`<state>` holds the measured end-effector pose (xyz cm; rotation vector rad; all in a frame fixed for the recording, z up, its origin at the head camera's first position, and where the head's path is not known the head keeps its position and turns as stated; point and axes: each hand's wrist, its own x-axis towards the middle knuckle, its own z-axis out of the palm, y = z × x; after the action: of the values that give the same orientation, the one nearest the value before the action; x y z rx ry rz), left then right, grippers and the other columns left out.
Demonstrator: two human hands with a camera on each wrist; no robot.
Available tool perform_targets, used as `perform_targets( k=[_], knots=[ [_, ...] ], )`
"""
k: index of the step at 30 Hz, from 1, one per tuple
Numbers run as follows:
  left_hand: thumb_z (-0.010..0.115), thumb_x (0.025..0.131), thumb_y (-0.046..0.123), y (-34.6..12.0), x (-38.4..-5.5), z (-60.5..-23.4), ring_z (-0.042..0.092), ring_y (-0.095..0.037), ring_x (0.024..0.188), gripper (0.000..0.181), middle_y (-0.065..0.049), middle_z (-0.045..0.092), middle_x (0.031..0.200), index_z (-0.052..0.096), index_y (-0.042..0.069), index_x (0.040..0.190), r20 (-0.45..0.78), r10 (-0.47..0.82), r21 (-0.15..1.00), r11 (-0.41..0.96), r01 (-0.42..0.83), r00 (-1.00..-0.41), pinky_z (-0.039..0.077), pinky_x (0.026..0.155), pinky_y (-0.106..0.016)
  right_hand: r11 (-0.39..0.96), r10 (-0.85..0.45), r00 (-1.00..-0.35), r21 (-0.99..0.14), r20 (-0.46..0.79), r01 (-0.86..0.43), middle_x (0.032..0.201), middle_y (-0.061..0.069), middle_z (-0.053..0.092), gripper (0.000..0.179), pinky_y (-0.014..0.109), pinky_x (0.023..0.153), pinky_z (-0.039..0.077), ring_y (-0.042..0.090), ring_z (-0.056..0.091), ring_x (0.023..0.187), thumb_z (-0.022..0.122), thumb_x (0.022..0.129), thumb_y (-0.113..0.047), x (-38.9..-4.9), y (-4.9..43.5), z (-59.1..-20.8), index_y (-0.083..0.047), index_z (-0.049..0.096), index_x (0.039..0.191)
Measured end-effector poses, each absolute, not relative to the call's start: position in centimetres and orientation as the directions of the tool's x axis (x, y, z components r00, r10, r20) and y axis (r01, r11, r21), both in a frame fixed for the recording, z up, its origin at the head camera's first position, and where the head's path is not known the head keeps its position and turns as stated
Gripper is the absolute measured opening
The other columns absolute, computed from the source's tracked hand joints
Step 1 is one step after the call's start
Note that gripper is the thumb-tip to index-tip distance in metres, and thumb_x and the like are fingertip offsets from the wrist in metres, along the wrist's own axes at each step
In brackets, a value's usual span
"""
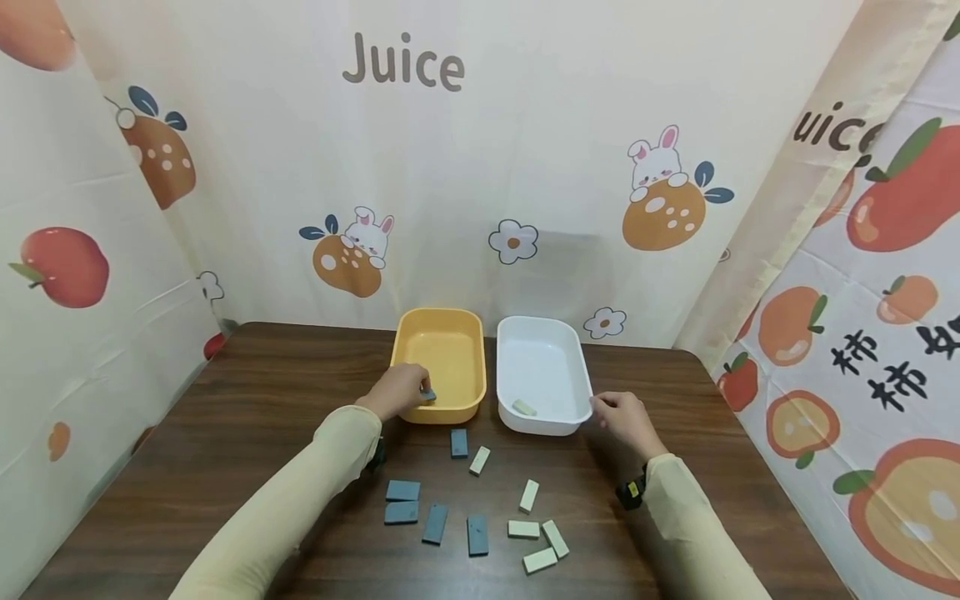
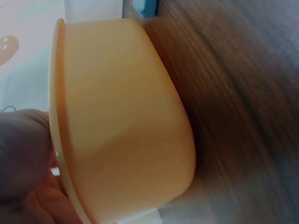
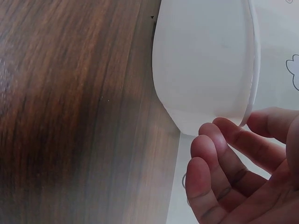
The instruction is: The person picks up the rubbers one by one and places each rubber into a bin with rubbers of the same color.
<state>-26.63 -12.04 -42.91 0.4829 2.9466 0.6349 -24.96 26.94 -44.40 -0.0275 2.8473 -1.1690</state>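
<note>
My left hand (image 1: 399, 390) reaches over the near left rim of the yellow tray (image 1: 480, 358), its fingers pinching a blue block (image 1: 428, 395) inside it. In the left wrist view the tray's outer wall (image 2: 121, 116) hides that block. At the near right corner of the white tray (image 1: 581, 362), my right hand (image 1: 624, 421) pinches the rim between thumb and index finger, the other fingers loosely bent outside the wall, as the right wrist view shows. One pale green block (image 1: 524, 407) lies in the white tray.
Several blue blocks (image 1: 435, 524) lie on the brown wooden table (image 1: 262, 417) before the yellow tray, one close to it (image 1: 459, 443). Several pale green blocks (image 1: 523, 529) lie to their right. A printed curtain (image 1: 465, 167) hangs behind the table's back edge.
</note>
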Motion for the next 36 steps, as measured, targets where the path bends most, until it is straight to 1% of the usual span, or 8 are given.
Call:
perform_targets(
  k=[6,13,19,22,25,29,33,36],
  knots=[
    [0.071,0.087,0.010,-11.6,-27.2,-43.3,0.050,-0.015,0.060,0.011,-0.003,0.063,0.070,0.070,0.005,0.077,-0.073,0.326,0.426,0.865,0.266,-0.942,0.043,0.059,-0.027,0.713,-0.043,-0.998,-0.701,-0.056,0.008,0.070,0.003,0.060,0.031,0.028,0.059,0.042,0.015,0.053,0.067,0.052,0.098,-0.019,-25.0,27.0,-44.4,0.004,0.069,0.110],
    [0.067,0.087,0.002,-11.4,-27.9,-43.5,0.046,-0.015,0.059,0.019,-0.002,0.062,0.070,0.066,0.009,0.069,-0.128,0.322,0.418,0.875,0.243,-0.938,0.040,0.056,-0.026,0.711,-0.036,-0.997,-0.703,-0.066,0.021,0.071,0.004,0.060,0.030,0.028,0.060,0.042,0.015,0.053,0.067,0.053,0.099,-0.019,-25.0,26.9,-44.4,0.004,0.069,0.109],
    [0.062,0.086,-0.002,-11.2,-28.1,-43.4,0.042,-0.015,0.056,0.025,-0.002,0.055,0.061,0.061,0.009,0.064,-0.142,0.316,0.401,0.885,0.237,-0.938,0.035,0.052,-0.025,0.709,-0.042,-0.998,-0.705,-0.056,0.010,0.070,0.003,0.060,0.030,0.028,0.059,0.042,0.014,0.053,0.066,0.053,0.098,-0.018,-25.1,26.9,-44.3,0.004,0.070,0.108],
    [0.063,0.086,0.000,-11.2,-28.1,-43.5,0.042,-0.016,0.058,0.017,-0.004,0.056,0.065,0.061,0.007,0.070,-0.126,0.307,0.418,0.879,0.230,-0.943,0.035,0.055,-0.027,0.706,-0.039,-0.997,-0.708,-0.060,0.015,0.070,0.003,0.060,0.030,0.027,0.059,0.042,0.014,0.053,0.066,0.053,0.098,-0.019,-25.1,26.9,-44.4,0.004,0.070,0.108],
    [0.062,0.088,0.005,-11.2,-27.9,-43.6,0.052,-0.017,0.066,0.006,-0.007,0.066,0.081,0.067,0.004,0.087,-0.073,0.293,0.425,0.874,0.236,-0.953,0.045,0.063,-0.031,0.707,-0.045,-0.997,-0.707,-0.064,0.013,0.069,0.003,0.059,0.030,0.027,0.058,0.042,0.014,0.053,0.066,0.053,0.098,-0.019,-25.1,26.9,-44.5,0.004,0.069,0.109],
    [0.059,0.093,0.013,-11.1,-27.2,-43.4,0.064,-0.022,0.085,0.024,-0.012,0.069,0.107,0.067,0.003,0.113,0.005,0.266,0.439,0.866,0.242,-0.964,0.054,0.079,-0.039,0.710,-0.041,-0.997,-0.704,-0.065,0.017,0.069,0.003,0.059,0.031,0.027,0.058,0.042,0.015,0.053,0.066,0.053,0.099,-0.020,-25.1,27.1,-44.6,0.004,0.069,0.109],
    [0.060,0.094,0.017,-11.2,-26.5,-43.1,0.065,-0.027,0.096,0.029,-0.013,0.069,0.109,0.065,0.004,0.119,0.080,0.223,0.463,0.855,0.234,-0.972,0.054,0.082,-0.042,0.708,-0.042,-0.997,-0.706,-0.065,0.016,0.069,0.003,0.059,0.030,0.028,0.059,0.042,0.015,0.053,0.067,0.053,0.099,-0.019,-25.1,27.1,-44.5,0.003,0.069,0.110],
    [0.062,0.093,0.016,-11.4,-26.0,-43.1,0.066,-0.028,0.096,0.028,-0.013,0.069,0.107,0.066,0.004,0.118,0.132,0.197,0.476,0.847,0.237,-0.971,0.054,0.083,-0.043,0.704,-0.047,-0.997,-0.710,-0.065,0.013,0.070,0.003,0.059,0.030,0.028,0.059,0.042,0.015,0.053,0.067,0.053,0.099,-0.019,-25.1,27.0,-44.4,0.003,0.069,0.110]
  ],
)
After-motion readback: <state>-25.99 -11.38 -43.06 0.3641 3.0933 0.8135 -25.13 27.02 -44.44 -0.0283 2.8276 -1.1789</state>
